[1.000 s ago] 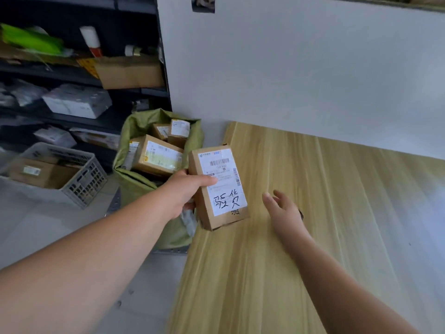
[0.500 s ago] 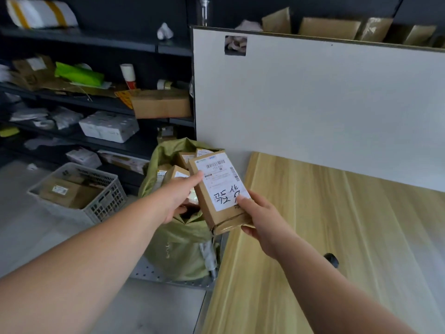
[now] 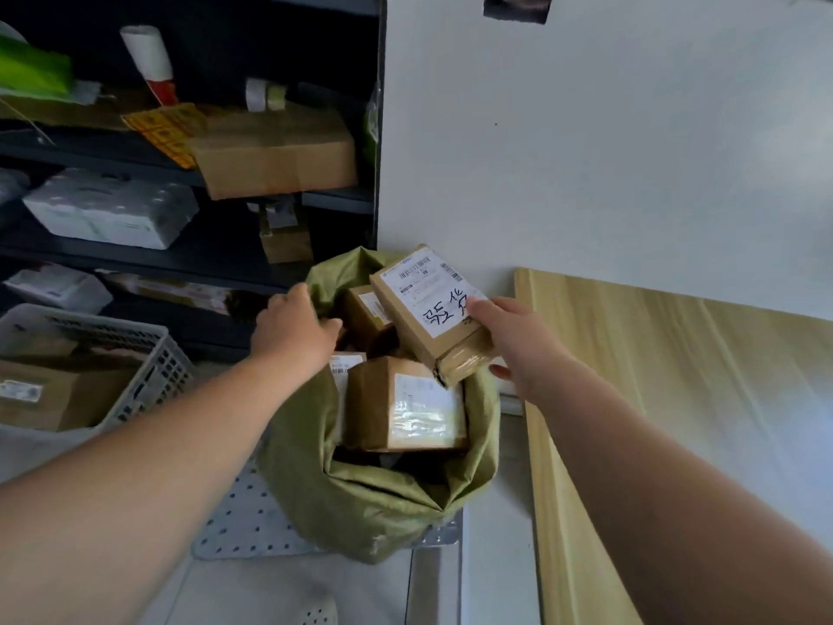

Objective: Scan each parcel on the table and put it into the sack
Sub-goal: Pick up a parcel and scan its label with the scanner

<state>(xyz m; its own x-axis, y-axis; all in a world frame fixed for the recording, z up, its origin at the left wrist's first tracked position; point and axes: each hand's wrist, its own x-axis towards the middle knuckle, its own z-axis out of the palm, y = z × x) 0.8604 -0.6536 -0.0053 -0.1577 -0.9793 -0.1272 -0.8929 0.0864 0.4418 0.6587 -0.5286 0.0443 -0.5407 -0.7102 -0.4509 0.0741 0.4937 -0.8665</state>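
A small brown parcel [image 3: 421, 329] with a white label and black handwriting hangs tilted over the mouth of the green sack [image 3: 383, 502]. My right hand [image 3: 511, 338] holds it by its right end, thumb on the label and fingers underneath. My left hand [image 3: 293, 329] is off the parcel and lies at the sack's left rim, with fairly straight fingers reaching over the opening. Inside the sack lie other brown parcels, a large one [image 3: 405, 408] in front and a smaller one [image 3: 365, 311] behind.
The wooden table [image 3: 676, 399] runs along the right, with a white panel [image 3: 586, 151] behind it. Dark shelves [image 3: 180, 254] with boxes and packets fill the left. A grey plastic basket [image 3: 148, 367] holding a carton stands on the floor. The sack rests on a perforated metal plate [image 3: 243, 525].
The parcel passed from my left hand to my right and moved left off the table to over the sack. My left hand let go and went to the sack's rim.
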